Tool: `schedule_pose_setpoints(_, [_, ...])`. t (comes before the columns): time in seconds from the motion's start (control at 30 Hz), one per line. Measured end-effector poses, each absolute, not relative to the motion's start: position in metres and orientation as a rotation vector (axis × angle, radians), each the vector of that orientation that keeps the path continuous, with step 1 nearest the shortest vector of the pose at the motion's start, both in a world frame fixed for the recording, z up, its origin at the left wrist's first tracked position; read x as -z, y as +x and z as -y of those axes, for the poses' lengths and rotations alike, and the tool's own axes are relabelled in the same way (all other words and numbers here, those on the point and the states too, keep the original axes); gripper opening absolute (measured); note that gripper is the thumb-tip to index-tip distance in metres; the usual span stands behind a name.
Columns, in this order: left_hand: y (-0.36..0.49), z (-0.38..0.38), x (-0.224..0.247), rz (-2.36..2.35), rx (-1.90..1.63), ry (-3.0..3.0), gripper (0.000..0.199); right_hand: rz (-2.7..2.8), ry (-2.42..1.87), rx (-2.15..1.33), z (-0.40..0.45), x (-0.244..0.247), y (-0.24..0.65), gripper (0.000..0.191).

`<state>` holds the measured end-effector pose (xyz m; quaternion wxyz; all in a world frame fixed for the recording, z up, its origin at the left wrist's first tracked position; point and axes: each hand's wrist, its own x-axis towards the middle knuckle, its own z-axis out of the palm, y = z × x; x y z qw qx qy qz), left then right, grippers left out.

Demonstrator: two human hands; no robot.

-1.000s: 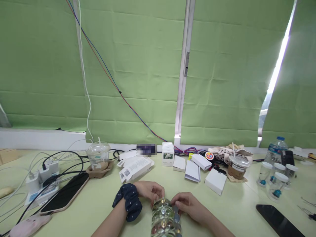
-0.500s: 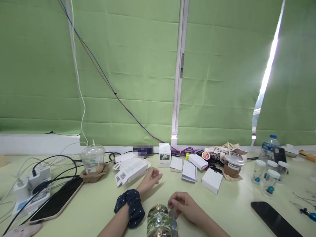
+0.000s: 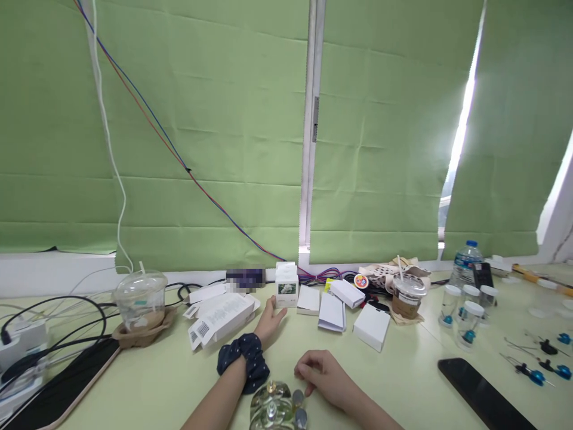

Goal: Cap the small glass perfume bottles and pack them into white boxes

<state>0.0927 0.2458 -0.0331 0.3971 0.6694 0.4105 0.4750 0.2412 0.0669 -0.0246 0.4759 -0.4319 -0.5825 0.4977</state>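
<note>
My left hand [image 3: 270, 321], a dark dotted scrunchie [image 3: 245, 361] around its wrist, reaches forward over the table with thumb and fingers apart. Its fingertips are at the lower left of a small upright white box [image 3: 286, 286] with a flower picture; whether they touch it I cannot tell. Close to me, my right hand [image 3: 323, 377] rests with curled fingers and no visible object in them. Just left of it, at the bottom edge, stand glass bottles [image 3: 271, 411] with shiny tops, partly cut off. Grey round pieces [image 3: 299, 407] sit between these and my right hand.
Flattened white cartons [image 3: 224, 316] lie left, several white boxes [image 3: 371, 326] right. Drink cups [image 3: 139, 301] stand either side. Farther right are lidded jars [image 3: 469, 322], a black phone [image 3: 481, 391] and blue-ended wire pieces [image 3: 532, 373]. Cables and another phone [image 3: 67, 382] lie left.
My left hand has moved forward to the flower-picture box, its fingers spreading. My right hand stays curled near the bottles. The view has turned somewhat to the right.
</note>
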Motion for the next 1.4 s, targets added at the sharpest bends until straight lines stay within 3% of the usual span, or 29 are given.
schedule_pose_setpoints(0.57, [0.098,-0.229,0.018,-1.201,-1.270,1.857,0.013,1.206,-1.018,-1.291,-0.073,0.024,0.242,0.058])
schedule_pose_setpoints(0.83, [0.075,-0.175,0.008,-0.927,-1.199,1.904,0.033,0.791,-0.943,-1.389,-0.071,0.016,0.243,0.067])
schedule_pose_setpoints(1.03, [0.071,-0.151,0.010,-0.851,-1.102,1.912,0.043,0.797,-0.952,-1.425,-0.072,0.017,0.245,0.072])
schedule_pose_setpoints(1.3, [0.060,-0.157,0.002,-0.705,-0.765,1.749,0.101,0.824,-0.960,-1.382,-0.069,0.016,0.244,0.065])
schedule_pose_setpoints(1.4, [0.056,-0.162,0.002,-0.642,-0.732,1.692,0.101,0.813,-0.954,-1.360,-0.067,0.015,0.243,0.069])
